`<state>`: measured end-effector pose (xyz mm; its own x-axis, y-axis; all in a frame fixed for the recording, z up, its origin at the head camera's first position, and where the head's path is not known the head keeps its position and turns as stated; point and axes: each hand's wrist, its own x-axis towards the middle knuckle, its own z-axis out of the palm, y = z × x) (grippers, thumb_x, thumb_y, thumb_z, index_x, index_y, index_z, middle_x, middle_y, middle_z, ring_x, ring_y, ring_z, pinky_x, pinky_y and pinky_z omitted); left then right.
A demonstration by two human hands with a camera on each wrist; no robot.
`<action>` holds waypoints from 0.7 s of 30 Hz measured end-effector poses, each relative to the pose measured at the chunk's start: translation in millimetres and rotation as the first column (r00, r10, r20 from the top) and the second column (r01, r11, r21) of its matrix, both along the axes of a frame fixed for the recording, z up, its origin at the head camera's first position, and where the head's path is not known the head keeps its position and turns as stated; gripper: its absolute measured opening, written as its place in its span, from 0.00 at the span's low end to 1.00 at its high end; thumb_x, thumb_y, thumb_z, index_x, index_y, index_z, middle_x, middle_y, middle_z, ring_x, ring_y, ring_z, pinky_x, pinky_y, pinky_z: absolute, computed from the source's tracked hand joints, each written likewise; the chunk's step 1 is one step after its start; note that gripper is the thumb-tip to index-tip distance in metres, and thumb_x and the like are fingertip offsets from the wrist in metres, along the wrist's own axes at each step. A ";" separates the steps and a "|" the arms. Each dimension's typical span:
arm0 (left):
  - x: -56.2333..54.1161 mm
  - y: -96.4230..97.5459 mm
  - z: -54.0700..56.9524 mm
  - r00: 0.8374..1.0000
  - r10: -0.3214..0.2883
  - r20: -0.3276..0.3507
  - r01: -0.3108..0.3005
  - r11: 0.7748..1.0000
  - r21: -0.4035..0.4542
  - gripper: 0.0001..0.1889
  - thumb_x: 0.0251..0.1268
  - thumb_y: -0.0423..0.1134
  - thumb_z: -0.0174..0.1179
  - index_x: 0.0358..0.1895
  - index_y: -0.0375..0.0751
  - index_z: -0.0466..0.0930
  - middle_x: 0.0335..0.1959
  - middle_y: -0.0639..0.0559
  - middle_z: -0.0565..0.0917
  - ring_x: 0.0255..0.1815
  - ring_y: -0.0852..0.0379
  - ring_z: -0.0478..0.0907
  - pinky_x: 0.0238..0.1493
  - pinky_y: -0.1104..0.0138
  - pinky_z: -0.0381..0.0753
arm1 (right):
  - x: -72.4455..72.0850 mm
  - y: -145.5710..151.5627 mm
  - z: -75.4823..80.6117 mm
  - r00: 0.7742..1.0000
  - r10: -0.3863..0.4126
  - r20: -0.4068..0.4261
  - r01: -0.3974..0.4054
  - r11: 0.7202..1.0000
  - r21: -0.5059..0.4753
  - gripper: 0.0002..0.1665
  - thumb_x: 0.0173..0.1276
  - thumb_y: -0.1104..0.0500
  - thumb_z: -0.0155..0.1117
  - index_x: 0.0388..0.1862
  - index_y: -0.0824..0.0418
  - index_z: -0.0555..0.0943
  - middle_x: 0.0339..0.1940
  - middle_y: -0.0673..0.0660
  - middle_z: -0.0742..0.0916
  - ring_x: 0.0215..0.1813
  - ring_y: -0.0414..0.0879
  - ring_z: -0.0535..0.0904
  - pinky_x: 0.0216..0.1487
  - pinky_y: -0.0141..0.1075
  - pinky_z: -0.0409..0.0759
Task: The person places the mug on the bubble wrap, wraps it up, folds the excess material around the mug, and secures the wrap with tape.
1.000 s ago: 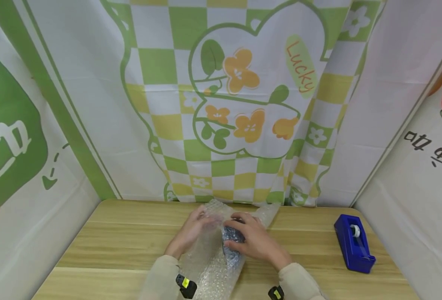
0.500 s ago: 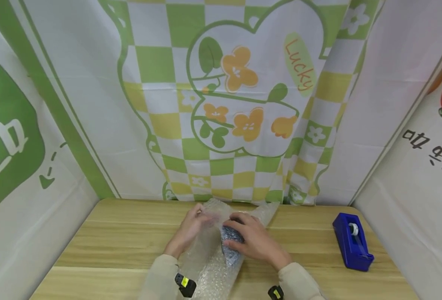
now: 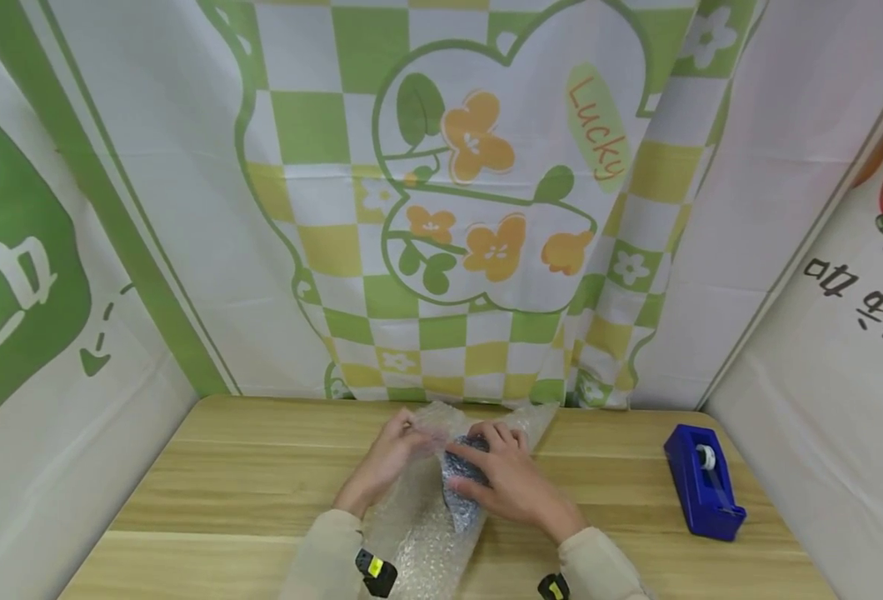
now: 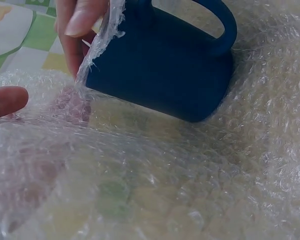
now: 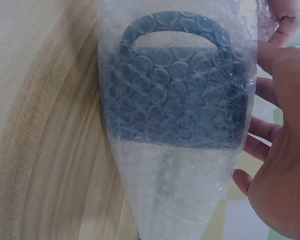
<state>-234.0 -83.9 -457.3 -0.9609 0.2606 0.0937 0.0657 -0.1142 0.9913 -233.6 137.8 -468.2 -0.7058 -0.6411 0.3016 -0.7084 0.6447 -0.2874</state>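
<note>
A dark blue mug lies on its side on a sheet of bubble wrap, partly covered by a layer of it. Through the wrap, its handle shows in the right wrist view. My right hand grips the mug, fingers over the far side and thumb on the near side, with wrap between. Left of the mug, my left hand pinches a flap of the wrap; its thumb shows in the left wrist view, with the other fingers blurred behind the plastic.
A blue tape dispenser with a roll of clear tape stands at the table's right side. The wooden table ends at a patterned curtain behind. A loose tail of wrap points to the back right.
My right fingers have shifted slightly on the wrapped mug. My left hand has moved a little to the right with the flap. The tape dispenser stays in place.
</note>
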 end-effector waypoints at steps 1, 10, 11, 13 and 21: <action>1.1 0.8 0.6 1.000 0.003 -0.011 -0.003 1.000 -0.014 0.06 0.74 0.23 0.43 0.38 0.37 0.62 0.55 0.19 0.78 0.60 0.27 0.76 0.66 0.48 0.74 | 0.2 0.7 0.0 1.000 0.004 0.005 -0.004 1.000 -0.011 0.29 0.75 0.40 0.60 0.69 0.50 0.79 0.62 0.57 0.76 0.63 0.53 0.67 0.62 0.58 0.62; 14.1 8.8 5.2 0.984 0.051 -0.169 -0.113 0.918 -0.379 0.02 0.73 0.29 0.50 0.42 0.35 0.66 0.36 0.45 0.76 0.40 0.50 0.76 0.44 0.60 0.78 | 5.7 14.9 2.2 0.995 0.024 0.098 -0.002 0.974 -0.226 0.20 0.79 0.51 0.59 0.63 0.56 0.82 0.61 0.56 0.81 0.65 0.53 0.73 0.66 0.59 0.68; 16.3 10.5 6.8 0.981 0.039 -0.191 -0.120 0.893 -0.434 0.02 0.74 0.30 0.50 0.42 0.37 0.67 0.33 0.49 0.74 0.36 0.54 0.73 0.40 0.62 0.75 | 6.3 16.5 2.5 0.995 0.016 0.097 0.009 0.967 -0.253 0.18 0.78 0.52 0.60 0.61 0.57 0.83 0.60 0.55 0.82 0.63 0.53 0.74 0.64 0.57 0.71; 20.4 14.3 9.4 0.970 -0.005 -0.242 -0.124 0.849 -0.514 0.01 0.74 0.31 0.49 0.43 0.37 0.68 0.29 0.51 0.72 0.30 0.57 0.70 0.35 0.64 0.73 | 6.6 19.4 3.4 0.996 -0.021 0.092 0.049 0.950 -0.310 0.15 0.76 0.55 0.63 0.56 0.57 0.85 0.55 0.53 0.84 0.60 0.50 0.77 0.60 0.53 0.76; 34.9 32.5 9.9 0.901 -0.138 -0.411 -0.209 0.692 -0.691 0.03 0.70 0.31 0.53 0.42 0.41 0.71 0.28 0.56 0.71 0.25 0.64 0.67 0.28 0.68 0.74 | 9.8 28.8 10.1 0.945 -0.074 0.319 0.228 0.848 -0.477 0.16 0.80 0.52 0.56 0.36 0.55 0.87 0.34 0.47 0.87 0.39 0.41 0.82 0.40 0.36 0.81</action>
<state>-199.1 -51.4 -447.4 -0.8847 0.3798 0.2703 0.4596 0.6143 0.6414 -223.8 166.6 -458.0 -0.8841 -0.3335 0.3275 -0.4544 0.4491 -0.7693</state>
